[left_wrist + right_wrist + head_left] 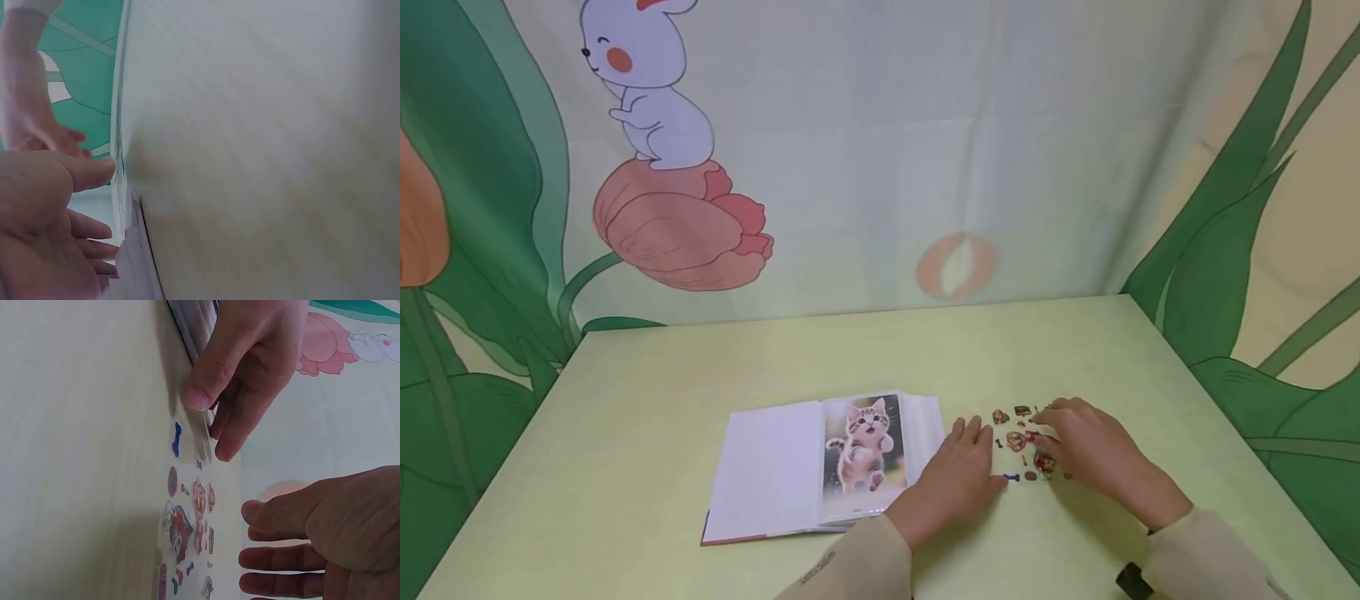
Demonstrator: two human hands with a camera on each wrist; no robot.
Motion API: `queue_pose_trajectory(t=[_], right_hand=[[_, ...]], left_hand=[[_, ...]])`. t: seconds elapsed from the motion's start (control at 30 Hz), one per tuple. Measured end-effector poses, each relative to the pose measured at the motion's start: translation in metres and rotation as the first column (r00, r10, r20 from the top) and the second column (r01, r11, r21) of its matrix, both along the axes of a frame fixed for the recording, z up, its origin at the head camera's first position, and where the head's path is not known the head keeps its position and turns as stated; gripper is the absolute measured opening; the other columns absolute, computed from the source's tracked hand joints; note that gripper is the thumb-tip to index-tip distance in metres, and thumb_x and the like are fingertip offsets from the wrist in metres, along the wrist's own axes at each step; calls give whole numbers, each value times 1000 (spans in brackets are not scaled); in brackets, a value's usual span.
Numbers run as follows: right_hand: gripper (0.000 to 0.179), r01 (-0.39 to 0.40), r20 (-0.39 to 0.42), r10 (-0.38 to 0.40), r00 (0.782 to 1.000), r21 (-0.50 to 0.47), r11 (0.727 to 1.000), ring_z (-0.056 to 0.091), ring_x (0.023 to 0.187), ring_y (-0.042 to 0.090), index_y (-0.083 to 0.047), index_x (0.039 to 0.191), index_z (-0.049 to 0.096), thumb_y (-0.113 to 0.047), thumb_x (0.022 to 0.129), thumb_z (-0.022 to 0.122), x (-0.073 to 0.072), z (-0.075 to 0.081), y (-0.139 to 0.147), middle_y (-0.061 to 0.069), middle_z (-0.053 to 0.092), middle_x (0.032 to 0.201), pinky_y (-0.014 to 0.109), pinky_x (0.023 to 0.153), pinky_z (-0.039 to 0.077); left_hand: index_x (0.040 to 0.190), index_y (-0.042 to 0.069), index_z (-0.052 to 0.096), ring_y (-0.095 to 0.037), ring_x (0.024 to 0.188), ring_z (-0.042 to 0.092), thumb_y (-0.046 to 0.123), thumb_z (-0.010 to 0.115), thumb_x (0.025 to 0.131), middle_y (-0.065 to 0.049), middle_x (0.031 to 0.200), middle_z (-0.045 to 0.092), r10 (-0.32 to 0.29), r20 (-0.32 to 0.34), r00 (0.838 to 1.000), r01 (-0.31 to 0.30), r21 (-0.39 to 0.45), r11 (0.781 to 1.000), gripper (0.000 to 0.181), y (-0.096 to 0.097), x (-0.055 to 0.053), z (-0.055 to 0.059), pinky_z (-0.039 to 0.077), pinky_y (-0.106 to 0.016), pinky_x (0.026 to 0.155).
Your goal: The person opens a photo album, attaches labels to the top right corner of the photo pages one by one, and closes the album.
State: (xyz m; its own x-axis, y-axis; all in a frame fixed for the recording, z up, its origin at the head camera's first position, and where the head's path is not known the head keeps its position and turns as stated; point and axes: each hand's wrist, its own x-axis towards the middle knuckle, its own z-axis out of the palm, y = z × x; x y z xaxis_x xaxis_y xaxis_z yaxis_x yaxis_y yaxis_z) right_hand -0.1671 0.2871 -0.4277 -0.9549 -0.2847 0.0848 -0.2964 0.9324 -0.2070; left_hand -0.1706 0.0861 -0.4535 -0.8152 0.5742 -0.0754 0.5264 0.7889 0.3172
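Note:
A clear sheet of cartoon stickers [1017, 442], with small bones and puppy figures, lies flat on the table. My left hand [951, 475] rests at the sheet's left edge with its fingers extended. Above the right part of the sheet is my right hand [1093, 446], thumb and fingers apart and pointing down at the stickers. In the right wrist view, the right hand [306, 537] has nothing between thumb and fingers, just beside the printed stickers [180, 534]. An open photo album [767, 471] with a kitten picture [867, 450] lies left of the left hand, whose forearm overlaps its lower right corner.
A black object [1133, 581] lies by the right sleeve at the near edge. Behind the pale table [647, 392] hangs a curtain [850, 167] printed with a rabbit, flowers and leaves.

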Motion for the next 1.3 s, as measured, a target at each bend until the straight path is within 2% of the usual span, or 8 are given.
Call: queue_pose_trajectory(t=[0.13,0.27,0.53,0.7,0.93,1.1,1.3], right_hand=[[26,-42,-17,42,999,5,999,66,102,34,1,115,76,-8,91,79,-19,-2,-4,13,71,107,48,80,60],[29,-84,-4,84,996,7,996,64,102,32,3,119,74,-6,92,78,-36,-9,-8,13,69,107,46,83,59],[26,-147,39,147,988,-24,989,60,100,26,1,118,75,-7,93,77,-54,-21,-14,8,67,104,43,87,58],[11,-174,39,174,984,1,985,58,93,22,-5,103,78,-8,92,78,-59,-28,-17,4,65,96,40,82,58],[7,-156,58,155,986,14,988,57,91,20,-6,100,78,-9,93,78,-61,-31,-21,3,63,96,38,82,57],[4,-149,74,150,986,-10,989,56,89,20,-9,94,76,-8,92,79,-63,-29,-22,2,62,94,39,82,56],[7,-110,122,119,985,-78,991,56,86,18,-11,90,74,-5,91,78,-63,-25,-22,0,61,90,40,81,57]], left_hand=[[153,-3,43,-38,150,33,37,66,101,-20,162,37,13,-5,1000,-13,-15,1000,70,3,-2,-1,27,-37,123],[156,2,42,-36,152,30,40,66,101,-16,165,33,24,7,1000,-24,-47,999,72,6,-2,-1,27,-39,123],[158,6,40,-34,154,27,44,60,103,-11,167,32,21,-6,1000,-21,-126,992,70,9,-1,-1,28,-41,123],[158,7,40,-33,154,28,42,55,106,-9,167,32,18,-33,999,-24,-167,986,65,10,0,-2,29,-41,122],[157,10,44,-30,153,30,44,54,106,-6,166,35,12,-86,996,-31,-222,975,62,11,-1,-6,32,-39,121],[157,11,45,-29,153,31,45,54,106,-5,166,36,13,-90,996,-34,-233,972,62,11,-2,-8,32,-39,121],[157,11,44,-29,153,30,46,53,106,-4,166,35,4,-91,996,-27,-249,968,62,12,-2,-9,32,-39,121]])
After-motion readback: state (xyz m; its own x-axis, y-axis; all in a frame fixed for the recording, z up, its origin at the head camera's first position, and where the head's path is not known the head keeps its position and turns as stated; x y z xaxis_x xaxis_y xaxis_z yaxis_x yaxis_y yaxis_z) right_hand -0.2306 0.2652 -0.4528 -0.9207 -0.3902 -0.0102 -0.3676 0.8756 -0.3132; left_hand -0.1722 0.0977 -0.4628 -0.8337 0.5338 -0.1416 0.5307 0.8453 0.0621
